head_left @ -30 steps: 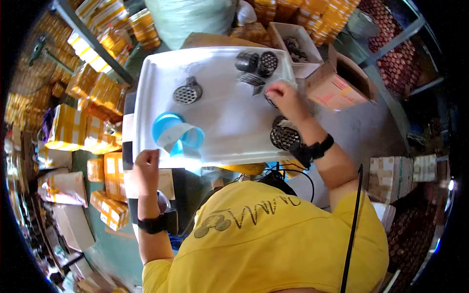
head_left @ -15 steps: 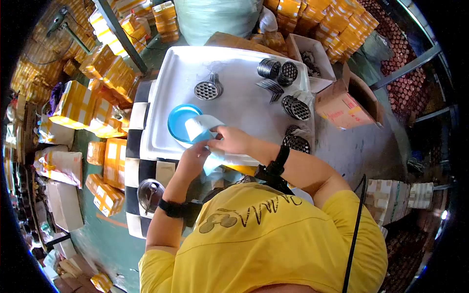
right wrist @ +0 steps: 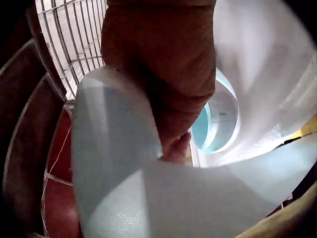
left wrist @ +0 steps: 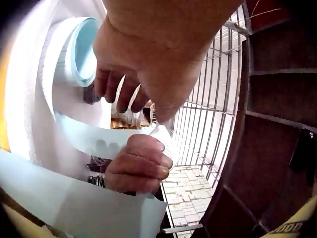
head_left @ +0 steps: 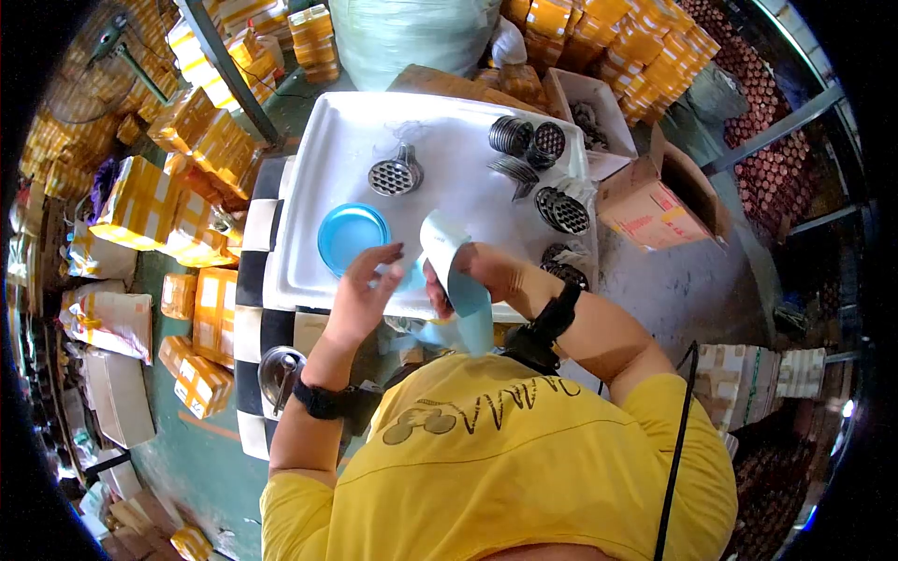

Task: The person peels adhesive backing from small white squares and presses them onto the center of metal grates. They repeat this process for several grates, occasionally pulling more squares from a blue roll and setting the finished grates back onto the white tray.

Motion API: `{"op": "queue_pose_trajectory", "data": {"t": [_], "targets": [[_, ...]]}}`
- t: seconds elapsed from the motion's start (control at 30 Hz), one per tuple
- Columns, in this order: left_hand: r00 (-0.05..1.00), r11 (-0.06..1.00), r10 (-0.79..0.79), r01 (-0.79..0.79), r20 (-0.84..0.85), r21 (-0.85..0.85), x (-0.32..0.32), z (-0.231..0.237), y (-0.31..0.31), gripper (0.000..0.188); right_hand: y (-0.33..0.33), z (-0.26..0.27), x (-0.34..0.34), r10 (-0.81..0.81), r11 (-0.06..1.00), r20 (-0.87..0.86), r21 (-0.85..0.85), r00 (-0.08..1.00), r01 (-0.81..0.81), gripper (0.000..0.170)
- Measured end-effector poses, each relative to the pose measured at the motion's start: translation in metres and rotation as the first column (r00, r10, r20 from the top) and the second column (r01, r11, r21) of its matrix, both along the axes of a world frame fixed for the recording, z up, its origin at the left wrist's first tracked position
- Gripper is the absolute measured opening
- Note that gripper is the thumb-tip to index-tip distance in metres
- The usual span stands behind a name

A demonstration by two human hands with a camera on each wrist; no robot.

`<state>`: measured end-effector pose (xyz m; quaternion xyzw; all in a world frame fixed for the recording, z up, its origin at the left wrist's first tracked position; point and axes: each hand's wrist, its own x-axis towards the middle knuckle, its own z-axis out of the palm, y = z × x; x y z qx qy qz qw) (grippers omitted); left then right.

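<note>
In the head view my right hand (head_left: pixel 482 271) grips a pale blue paper strip (head_left: pixel 447 245), which loops up over its fingers and hangs toward the yellow shirt. My left hand (head_left: pixel 363 292) is raised just left of it, its thumb and fingers apart. A blue roll (head_left: pixel 354 240) lies on the white tabletop (head_left: pixel 449 131) beyond the left hand. In the left wrist view, the right hand's curled fingers (left wrist: pixel 141 163) hold the strip, and a small white piece with faint print (left wrist: pixel 166 144) shows beside them below the left thumb. In the right wrist view the strip (right wrist: pixel 198 198) curves across the front.
Stacks of perforated round metal pieces (head_left: pixel 561 209) stand along the table's right side, with another stack (head_left: pixel 393 175) at the back left. A metal bowl (head_left: pixel 281 369) sits on the checkered surface at left. An opened carton (head_left: pixel 655 201) and a white box (head_left: pixel 599 140) stand at right.
My right hand came from the metal pieces to the blue strip, then drew it rightward. My left hand rose from the table's left side, met the right hand, and is now apart from it.
</note>
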<state>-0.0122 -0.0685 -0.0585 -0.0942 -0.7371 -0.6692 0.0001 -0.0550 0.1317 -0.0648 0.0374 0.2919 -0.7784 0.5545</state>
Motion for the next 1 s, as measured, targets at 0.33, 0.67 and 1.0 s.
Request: {"op": "queue_pose_trajectory", "data": {"t": [0.33,0.67,1.0], "targets": [[0.921,0.841,0.277,-0.37,0.273,0.395,-0.026,0.009,0.022,0.009,0.003,0.0,0.007,0.252,0.702,-0.935,0.355,0.25,0.618,0.024],[0.89,0.712,-0.192,-0.164,0.414,0.683,-0.014,0.014,0.031,0.035,-0.016,0.037,0.028,0.011,0.733,-0.973,0.164,0.229,0.661,0.038],[0.802,0.709,-0.121,-0.342,0.585,0.616,-0.012,0.004,0.03,0.031,-0.015,0.037,0.027,0.355,0.632,-0.904,0.046,-0.237,0.774,0.012]]}}
